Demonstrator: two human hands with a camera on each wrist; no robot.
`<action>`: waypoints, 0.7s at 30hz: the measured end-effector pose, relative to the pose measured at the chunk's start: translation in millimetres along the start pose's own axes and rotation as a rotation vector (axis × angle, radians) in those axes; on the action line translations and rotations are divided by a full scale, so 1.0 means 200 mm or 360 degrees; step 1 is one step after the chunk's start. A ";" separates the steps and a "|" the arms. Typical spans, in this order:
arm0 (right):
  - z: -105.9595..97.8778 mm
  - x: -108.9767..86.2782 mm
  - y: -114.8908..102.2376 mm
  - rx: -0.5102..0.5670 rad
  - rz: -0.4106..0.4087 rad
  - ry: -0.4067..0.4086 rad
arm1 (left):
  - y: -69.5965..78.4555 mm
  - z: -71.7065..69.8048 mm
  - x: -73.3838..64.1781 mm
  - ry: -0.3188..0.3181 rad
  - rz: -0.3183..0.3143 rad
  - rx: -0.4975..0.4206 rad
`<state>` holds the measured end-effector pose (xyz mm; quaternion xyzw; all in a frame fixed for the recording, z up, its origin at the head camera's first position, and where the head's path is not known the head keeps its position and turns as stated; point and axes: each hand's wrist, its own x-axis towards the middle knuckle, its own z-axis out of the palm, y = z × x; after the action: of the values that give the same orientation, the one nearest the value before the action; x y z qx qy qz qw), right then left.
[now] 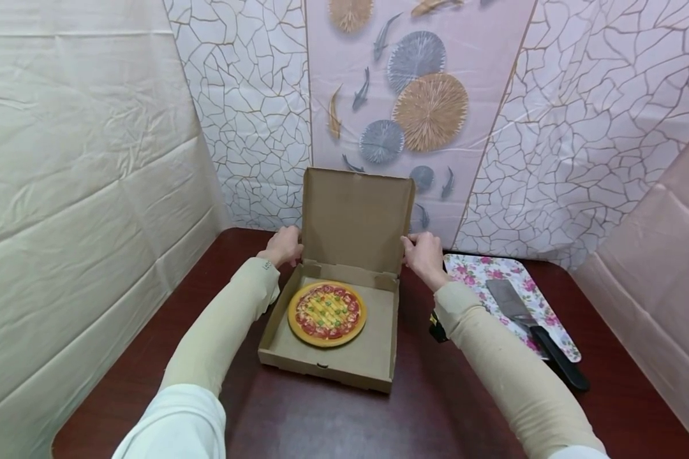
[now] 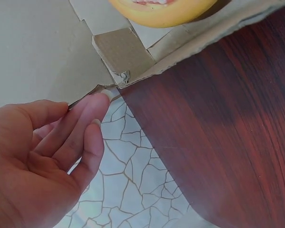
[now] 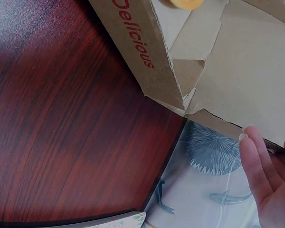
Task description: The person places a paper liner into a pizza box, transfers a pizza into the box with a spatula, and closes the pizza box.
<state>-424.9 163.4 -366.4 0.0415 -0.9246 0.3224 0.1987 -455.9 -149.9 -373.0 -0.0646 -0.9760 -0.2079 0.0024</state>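
Note:
A cardboard pizza box stands with its lid raised upright at the back. Inside its base, toward the left, lies a round pizza with red slices, yellow stripes and green bits. My left hand pinches the lid's left edge low down; in the left wrist view the thumb lies on the lid's inner face and the fingers are behind it. On the opposite edge, my right hand pinches the lid, its fingers partly cut off by the frame in the right wrist view.
Right of the box, a floral cutting board carries a cleaver whose black handle juts past the board's near edge. A small black and yellow object shows beside the right sleeve. Patterned cloth hangs behind the dark red table.

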 end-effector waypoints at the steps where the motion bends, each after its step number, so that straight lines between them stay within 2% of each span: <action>1: 0.00 0.00 0.00 -0.0014 0.0012 -0.0005 | 0.00 0.00 0.00 0.0002 0.0000 0.0003; 10: 0.01 -0.01 -0.02 0.0023 0.0017 0.0025 | -0.03 -0.02 -0.01 0.0004 0.0022 -0.0010; 15: 0.01 0.00 -0.02 0.0040 0.0022 0.0083 | -0.02 -0.04 0.00 0.0011 0.0063 -0.0040; 17: 0.01 0.00 -0.02 0.0036 0.0038 0.0108 | -0.02 -0.03 -0.01 -0.0001 0.0083 -0.0060; 21: 0.03 -0.02 -0.04 0.0030 0.0057 0.0108 | -0.05 -0.01 -0.03 -0.0048 0.0056 -0.0070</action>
<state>-422.8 153.7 -368.1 0.0159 -0.9148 0.3359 0.2237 -450.6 -161.1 -374.7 -0.0848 -0.9698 -0.2283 -0.0099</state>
